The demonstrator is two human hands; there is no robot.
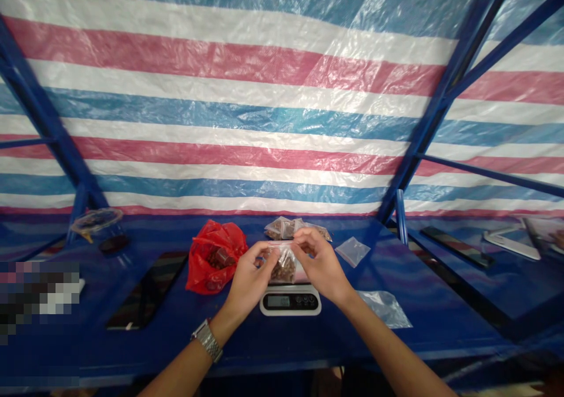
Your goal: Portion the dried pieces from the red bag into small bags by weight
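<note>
Both hands pinch the top edge of a small clear zip bag (pixel 284 269) with brown bits inside. My left hand (pixel 253 272) has thumb and fingers closed on the bag's left end. At the right end of the same edge, my right hand (pixel 322 266) is closed too. The bag is upright over a white kitchen scale (pixel 291 310) with a dark display; whether it rests on the scale cannot be made out. Left of my hands sits an open red plastic bag (pixel 205 276) holding brown pieces and a dark reddish scoop or cup (pixel 224 257).
Several filled zip bags (pixel 282 228) lie behind my hands. Flat on the blue table (pixel 264 350) are an empty small bag (pixel 352 251) and a larger clear bag (pixel 388 309). A dark flat panel (pixel 147 291) and a clear round container (pixel 99 226) are leftward. Blue frame bars (pixel 423 133) slant at both sides.
</note>
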